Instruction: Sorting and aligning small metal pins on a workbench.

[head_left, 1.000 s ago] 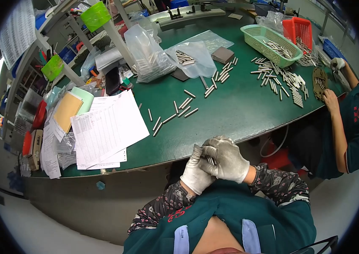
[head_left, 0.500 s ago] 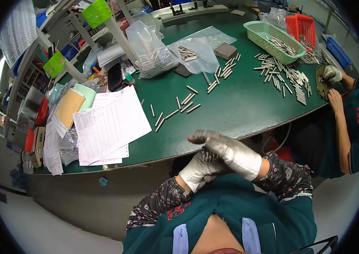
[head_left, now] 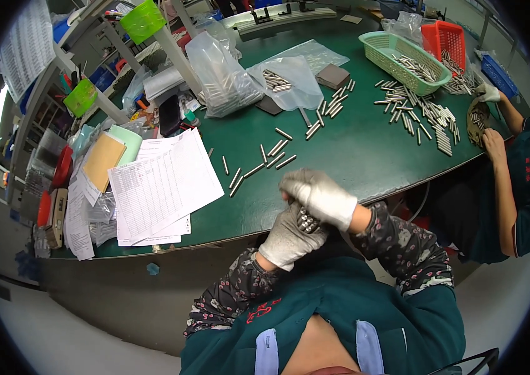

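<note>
Just off the bench's front edge, my left hand (head_left: 293, 239) in a pale work glove is closed around a bundle of short metal pins (head_left: 307, 220), whose round ends show together. My right hand (head_left: 322, 195), also gloved, curls over the far side of the bundle, its fingers bent and partly hidden. Loose metal pins (head_left: 275, 147) are scattered on the green bench (head_left: 333, 165) beyond my hands. Further back, more pins lie on a clear plastic bag (head_left: 299, 87), next to a bulging bag of pins (head_left: 218, 84).
Paper sheets (head_left: 165, 187) cover the bench's left side. On the right are a pin heap (head_left: 430, 115), a green basket (head_left: 396, 53) and a red basket (head_left: 445, 37). A co-worker's gloved hand (head_left: 489, 94) is near a brown cloth glove (head_left: 477, 122).
Both my hands have moved farther over the bench edge. My right hand's fingers, stretched out before, are now curled over the bundle. The co-worker's gloved hand has lifted away from the brown glove.
</note>
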The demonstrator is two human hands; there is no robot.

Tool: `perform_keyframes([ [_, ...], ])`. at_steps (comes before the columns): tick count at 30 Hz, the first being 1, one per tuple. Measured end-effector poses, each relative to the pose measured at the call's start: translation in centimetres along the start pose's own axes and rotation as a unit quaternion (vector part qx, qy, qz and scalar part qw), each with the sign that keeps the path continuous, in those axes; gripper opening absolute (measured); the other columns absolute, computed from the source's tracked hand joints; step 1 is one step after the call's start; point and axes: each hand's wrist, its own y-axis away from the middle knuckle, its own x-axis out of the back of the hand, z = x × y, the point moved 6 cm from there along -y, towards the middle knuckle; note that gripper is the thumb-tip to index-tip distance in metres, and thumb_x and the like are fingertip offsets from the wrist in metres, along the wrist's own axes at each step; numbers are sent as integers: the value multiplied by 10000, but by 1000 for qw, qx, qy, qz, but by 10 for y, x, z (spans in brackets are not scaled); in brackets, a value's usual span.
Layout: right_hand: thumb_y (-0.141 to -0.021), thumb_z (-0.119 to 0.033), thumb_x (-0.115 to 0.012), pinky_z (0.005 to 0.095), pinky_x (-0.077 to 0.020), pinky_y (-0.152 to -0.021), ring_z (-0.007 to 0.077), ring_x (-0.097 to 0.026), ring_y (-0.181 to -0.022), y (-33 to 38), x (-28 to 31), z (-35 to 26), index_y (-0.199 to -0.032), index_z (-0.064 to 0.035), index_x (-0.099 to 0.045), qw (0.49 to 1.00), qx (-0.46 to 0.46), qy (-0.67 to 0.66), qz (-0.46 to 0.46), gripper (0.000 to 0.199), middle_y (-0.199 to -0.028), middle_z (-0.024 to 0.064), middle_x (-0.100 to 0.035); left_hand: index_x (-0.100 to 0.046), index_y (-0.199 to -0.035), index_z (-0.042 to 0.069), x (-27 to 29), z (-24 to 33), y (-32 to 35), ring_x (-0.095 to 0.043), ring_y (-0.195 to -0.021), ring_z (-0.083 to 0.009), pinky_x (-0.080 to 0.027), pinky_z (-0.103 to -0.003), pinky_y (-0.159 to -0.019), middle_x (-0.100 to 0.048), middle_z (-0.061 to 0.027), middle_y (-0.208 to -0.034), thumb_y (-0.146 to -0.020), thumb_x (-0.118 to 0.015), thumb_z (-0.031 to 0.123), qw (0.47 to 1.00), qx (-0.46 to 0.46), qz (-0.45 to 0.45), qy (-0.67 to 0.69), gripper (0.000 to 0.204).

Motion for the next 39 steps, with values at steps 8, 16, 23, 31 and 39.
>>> perform_keyframes([
  [8,-838,-653,-433,398,-409,-898,336,-511,-1003,15,6,-55,-1141,0,-541,913,311,249,92,728,-1110,184,-552,-485,-1198,73,29,34,-22,-557,-1019,-121,-468,-265,-887,-577,-26,-1104,-699,-719,-65,980,-173,86,44,568],
  [16,-763,-446,-663,415,-492,-690,339,-585,-793,19,17,-49,-1028,-30,-570,883,260,338,196,502,-928,167,-548,-252,-1376,120,22,22,-36,-399,-1260,-195,-327,-348,-1077,-425,-37,-1328,-724,-757,85,978,-44,-7,203,825],
  [23,-799,-188,-666,270,-443,-612,165,-517,-676,7,22,-25,-858,0,-579,913,302,176,210,216,-760,67,-531,-372,-1348,139,18,27,-57,-342,-1305,-236,-23,-457,-1153,-430,-11,-1348,-802,-625,478,964,-116,-130,-200,690],
  [31,-852,-167,-599,238,-468,-619,73,-568,-690,-15,50,16,-860,-17,-628,942,118,-241,203,153,-758,7,-624,-222,-1392,101,17,19,-58,-539,-928,-129,-470,-244,-781,-541,-26,-1053,-623,-677,-92,972,104,-71,200,913],
  [39,-826,-217,-671,290,-492,-641,150,-603,-734,-6,49,-2,-920,-30,-586,932,217,-8,290,226,-804,68,-607,-241,-1412,187,15,2,-67,-552,-711,-81,-456,-207,-579,-584,-16,-1018,-690,-701,-39,962,181,33,199,884],
])
